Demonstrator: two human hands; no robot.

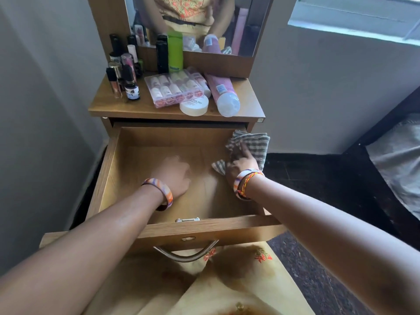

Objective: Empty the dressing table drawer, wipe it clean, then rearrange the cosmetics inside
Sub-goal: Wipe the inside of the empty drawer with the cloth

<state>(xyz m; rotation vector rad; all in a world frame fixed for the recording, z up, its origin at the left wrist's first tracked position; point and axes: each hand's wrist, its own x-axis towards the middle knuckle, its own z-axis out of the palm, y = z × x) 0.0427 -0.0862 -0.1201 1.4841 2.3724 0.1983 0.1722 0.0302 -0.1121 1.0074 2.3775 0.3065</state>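
Note:
The wooden drawer point(127, 169) stands pulled out with a bare floor. My left hand point(175, 172) is inside it, blurred, palm down with fingers spread and nothing in it. At the drawer's right wall my right hand point(241, 163) presses a grey striped cloth point(254, 142), which drapes over that wall. On the table top above sit a clear case of lipsticks point(175, 89), a white round jar point(194, 105), a pink tube point(223, 94) lying down, a green bottle point(175, 52) and several small dark bottles point(122, 73).
A mirror point(193, 21) rises behind the table top. A grey wall is at the left. A bed with a dark frame point(391, 142) stands at the right over dark floor. The drawer's metal handle point(186, 253) hangs over my lap.

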